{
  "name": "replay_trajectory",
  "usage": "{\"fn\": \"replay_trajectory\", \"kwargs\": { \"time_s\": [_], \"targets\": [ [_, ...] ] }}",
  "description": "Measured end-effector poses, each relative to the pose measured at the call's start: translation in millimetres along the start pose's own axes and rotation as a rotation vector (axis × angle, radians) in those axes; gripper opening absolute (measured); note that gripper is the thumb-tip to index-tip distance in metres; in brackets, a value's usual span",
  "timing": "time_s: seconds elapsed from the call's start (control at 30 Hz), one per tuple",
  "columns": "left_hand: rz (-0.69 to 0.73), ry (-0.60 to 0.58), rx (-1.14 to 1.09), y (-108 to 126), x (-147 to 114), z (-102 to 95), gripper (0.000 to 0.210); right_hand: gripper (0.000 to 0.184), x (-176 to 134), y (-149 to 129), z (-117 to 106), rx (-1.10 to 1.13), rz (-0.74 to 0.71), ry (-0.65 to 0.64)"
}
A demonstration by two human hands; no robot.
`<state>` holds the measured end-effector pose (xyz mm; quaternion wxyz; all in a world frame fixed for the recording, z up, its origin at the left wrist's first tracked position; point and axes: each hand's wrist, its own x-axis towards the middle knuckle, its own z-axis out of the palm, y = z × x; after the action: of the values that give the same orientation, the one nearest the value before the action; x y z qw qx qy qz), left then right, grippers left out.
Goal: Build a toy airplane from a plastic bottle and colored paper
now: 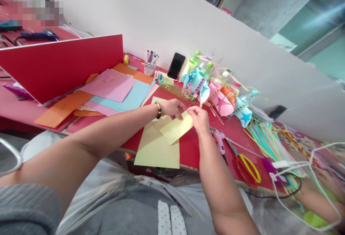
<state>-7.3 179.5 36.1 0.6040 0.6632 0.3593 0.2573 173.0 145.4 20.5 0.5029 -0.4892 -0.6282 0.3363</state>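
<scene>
Both hands meet over the table at a small pale yellow piece of paper (175, 130). My right hand (201, 119) pinches its right end between thumb and fingers. Closed at the paper's upper edge is my left hand (172, 108), with a bead bracelet on the wrist; its fingertips grip the edge. Below the small piece lies a larger pale yellow sheet (156, 152), reaching over the table's front edge. A pink glue gun (219, 141) and scissors with yellow and red handles (249, 166) lie right of my right hand.
Bottle rockets dressed in coloured paper (202, 80) stand behind the hands, beside a lying clear bottle (176, 89). Coloured sheets (110, 84) and a red divider (67, 66) are left. A phone (176, 65) and pen cup (149, 67) stand at the wall. Another person's arm (312, 199) shows lower right.
</scene>
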Motion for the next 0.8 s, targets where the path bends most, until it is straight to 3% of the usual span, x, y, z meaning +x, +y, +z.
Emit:
{"fn": "replay_trajectory", "kwargs": {
  "time_s": [0.23, 0.6, 0.8],
  "targets": [
    [-0.016, 0.04, -0.043, 2.3, -0.9, -11.3, 0.03, 0.031, 2.0, 2.2, 1.4, 0.072, 0.094, -0.013],
    [0.004, 0.356, -0.326, 1.0, 2.4, -29.6, 0.035, 0.038, -3.9, 0.8, 5.3, 0.127, 0.274, -0.284],
    [0.0, 0.372, -0.374, -4.8, 4.0, -28.8, 0.039, 0.037, -3.5, 1.8, 6.8, 0.123, 0.265, -0.25]
  ]
}}
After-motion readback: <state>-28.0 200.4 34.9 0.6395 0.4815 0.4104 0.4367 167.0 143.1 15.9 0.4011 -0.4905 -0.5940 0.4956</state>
